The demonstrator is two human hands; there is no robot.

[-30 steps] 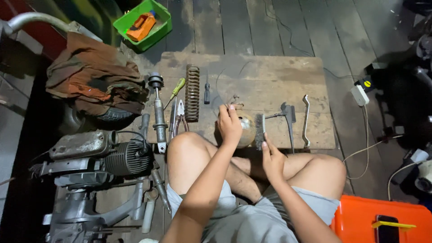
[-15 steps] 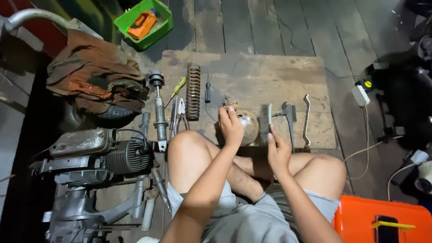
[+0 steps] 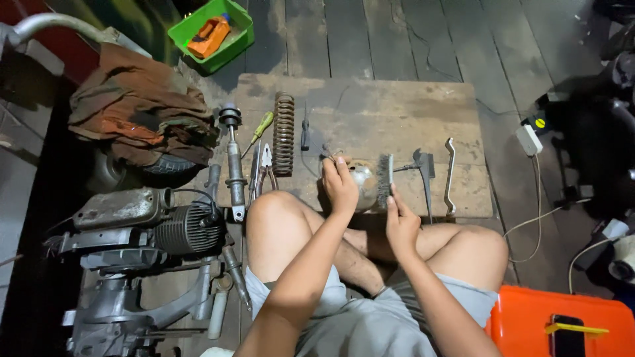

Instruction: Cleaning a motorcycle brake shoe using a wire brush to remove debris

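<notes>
Wire brush (image 3: 384,180) in right hand (image 3: 401,225), held upright: long axis runs near-vertical in view, head pointing away from the person, bristles facing left against the rounded metal part (image 3: 363,185). Left hand (image 3: 339,185) wraps that part, over the wooden board (image 3: 370,112) just past the knees. Versus a second ago: brush sits tight against the part now, right hand shifted slightly left. Coil spring (image 3: 284,133) unmoved.

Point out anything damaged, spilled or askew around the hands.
Nothing spilled or broken shows. The left hand holds a round metal part and the right hand a wire brush; the spring and tools lie in a tidy row on the board.
</notes>
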